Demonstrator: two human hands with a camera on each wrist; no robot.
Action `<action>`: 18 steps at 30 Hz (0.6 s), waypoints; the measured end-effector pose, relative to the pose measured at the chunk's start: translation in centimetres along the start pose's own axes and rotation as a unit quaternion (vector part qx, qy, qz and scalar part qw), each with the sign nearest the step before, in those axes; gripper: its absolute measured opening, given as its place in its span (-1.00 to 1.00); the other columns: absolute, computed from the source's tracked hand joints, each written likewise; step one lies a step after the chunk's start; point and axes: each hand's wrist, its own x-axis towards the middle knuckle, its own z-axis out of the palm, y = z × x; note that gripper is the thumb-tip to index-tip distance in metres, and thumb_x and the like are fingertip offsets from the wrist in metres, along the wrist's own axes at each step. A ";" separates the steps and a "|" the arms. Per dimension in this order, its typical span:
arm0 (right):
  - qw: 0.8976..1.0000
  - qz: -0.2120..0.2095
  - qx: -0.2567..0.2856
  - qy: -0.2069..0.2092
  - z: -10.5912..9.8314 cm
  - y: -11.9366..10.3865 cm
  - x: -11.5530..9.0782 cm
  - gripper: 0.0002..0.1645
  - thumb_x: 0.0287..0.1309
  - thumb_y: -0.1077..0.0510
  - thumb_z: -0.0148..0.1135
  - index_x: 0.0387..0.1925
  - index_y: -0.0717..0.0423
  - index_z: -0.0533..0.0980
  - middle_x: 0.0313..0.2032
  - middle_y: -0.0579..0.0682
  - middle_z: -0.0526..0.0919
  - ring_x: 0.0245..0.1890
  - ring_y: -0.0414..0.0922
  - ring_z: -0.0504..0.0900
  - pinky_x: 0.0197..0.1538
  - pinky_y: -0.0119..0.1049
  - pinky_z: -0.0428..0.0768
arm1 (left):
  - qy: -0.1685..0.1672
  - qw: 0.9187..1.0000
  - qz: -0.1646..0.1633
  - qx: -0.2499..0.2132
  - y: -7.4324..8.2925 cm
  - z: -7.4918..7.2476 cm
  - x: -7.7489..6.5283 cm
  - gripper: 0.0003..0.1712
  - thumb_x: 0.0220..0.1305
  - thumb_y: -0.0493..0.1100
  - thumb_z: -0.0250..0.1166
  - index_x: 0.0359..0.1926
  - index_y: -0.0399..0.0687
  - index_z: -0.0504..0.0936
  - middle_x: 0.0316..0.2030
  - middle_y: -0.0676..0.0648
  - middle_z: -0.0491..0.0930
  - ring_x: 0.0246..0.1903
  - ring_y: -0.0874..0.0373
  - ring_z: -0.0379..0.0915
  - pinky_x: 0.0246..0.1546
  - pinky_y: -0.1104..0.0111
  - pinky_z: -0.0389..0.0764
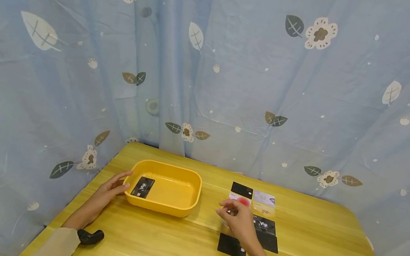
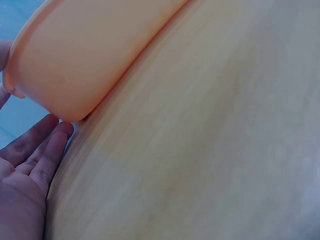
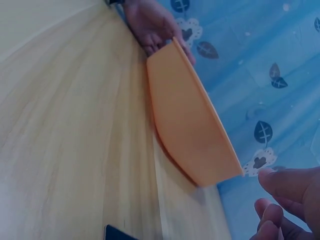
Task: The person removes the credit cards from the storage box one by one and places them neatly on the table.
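Observation:
My left hand (image 1: 108, 191) holds the left end of a yellow plastic bin (image 1: 172, 210), with digits at its rim and other fingers low against its outer wall in the left wrist view. Inside the bin, a black "Vip" card (image 1: 143, 187) lies toward the left. My right hand (image 1: 240, 221) hovers over a group of cards, its fingers loosely bent and thumb apart from them; nothing shows between the tips. Around it lie a black card (image 1: 241, 190), a pale purple card (image 1: 264, 198), a red-and-pink card (image 1: 240, 200), a gold card (image 1: 263, 209) and another Vip card (image 1: 266, 225).
Two more black cards lie nearer me, one at the lower left (image 1: 231, 246) and one at the lower right (image 1: 267, 242). The wooden table (image 1: 154, 245) ends against a blue patterned curtain (image 1: 236, 83) at the back and sides. Each wrist wears a black device (image 1: 90, 237).

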 end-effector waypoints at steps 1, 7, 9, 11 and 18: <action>1.000 0.002 0.008 -0.003 0.2 -0.2 0.1 -0.82 0.15 0.08 0.55 -0.21 -0.07 0.72 -0.39 -0.12 0.65 -0.52 -0.13 0.50 -0.48 -0.31 0.53 | 0.002 1.000 -0.002 -0.001 0.0 0.0 0.0 -0.25 0.51 0.20 0.19 0.59 0.20 0.21 0.57 -0.12 0.07 0.45 -0.10 0.09 0.26 0.27 0.38; 0.999 0.004 0.042 -0.022 1.4 -1.3 0.9 -0.81 0.19 0.10 0.52 -0.16 -0.02 0.71 -0.36 -0.04 0.65 -0.70 -0.15 0.41 -0.63 -0.31 0.48 | 0.003 1.000 -0.007 -0.006 -0.1 0.0 -0.1 -0.24 0.51 0.20 0.20 0.59 0.19 0.20 0.57 -0.13 0.06 0.46 -0.12 0.07 0.35 0.07 0.28; 0.998 -0.001 0.047 -0.029 1.9 -1.6 1.2 -0.80 0.20 0.09 0.51 -0.14 0.00 0.70 -0.35 -0.02 0.65 -0.71 -0.16 0.39 -0.64 -0.33 0.45 | 0.001 1.000 -0.008 -0.005 -0.2 0.0 0.0 -0.24 0.51 0.20 0.19 0.60 0.20 0.19 0.57 -0.13 0.05 0.46 -0.11 0.07 0.33 0.14 0.30; 0.998 -0.005 0.048 -0.035 2.4 -1.9 1.5 -0.78 0.20 0.09 0.51 -0.14 0.03 0.70 -0.35 -0.01 0.65 -0.71 -0.17 0.40 -0.64 -0.34 0.45 | 0.003 1.000 -0.010 -0.004 -0.2 0.0 0.0 -0.24 0.50 0.21 0.20 0.59 0.22 0.21 0.57 -0.11 0.06 0.45 -0.10 0.08 0.27 0.27 0.35; 0.997 -0.014 0.053 -0.053 3.9 -3.3 2.8 -0.72 0.21 0.08 0.51 -0.09 0.09 0.70 -0.34 -0.02 0.65 -0.71 -0.15 0.39 -0.65 -0.37 0.45 | 0.001 1.000 -0.008 -0.004 -0.2 0.0 0.2 -0.28 0.52 0.17 0.19 0.59 0.23 0.21 0.56 -0.10 0.06 0.44 -0.10 0.10 0.18 0.37 0.41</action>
